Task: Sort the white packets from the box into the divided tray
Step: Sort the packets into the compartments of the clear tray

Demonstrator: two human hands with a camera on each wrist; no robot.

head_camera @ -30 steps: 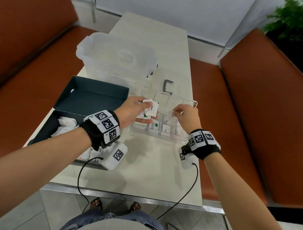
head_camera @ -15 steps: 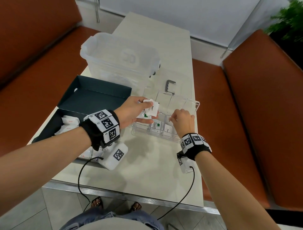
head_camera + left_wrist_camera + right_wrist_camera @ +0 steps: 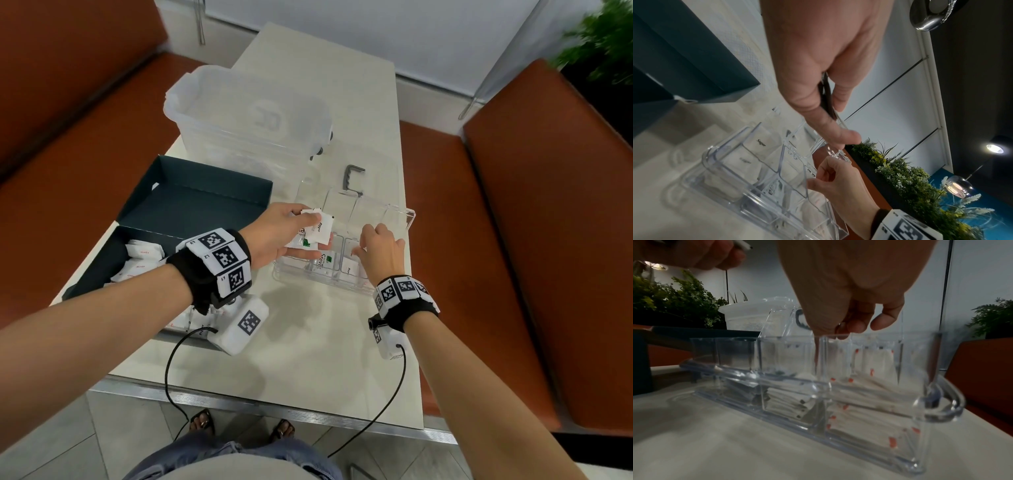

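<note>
Frankly, I judge the packets (image 3: 317, 230) fanned in my left hand (image 3: 274, 236) over the tray (image 3: 404, 219) light, limp and slippery, best pinched by an edge, while my right hand's (image 3: 378, 250) fingers (image 3: 887, 318) curl, seemingly empty.

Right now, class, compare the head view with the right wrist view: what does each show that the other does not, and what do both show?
Only the head view shows the dark box with white packets lying in it, the printed faces of the packets fanned in the left hand, and both wristbands. Only the right wrist view shows, side-on through the clear wall, packets with red marks stacked in the tray's right compartments. Both show the divided tray on the table, the right hand at its near rim, and the large clear tub behind it.
</note>
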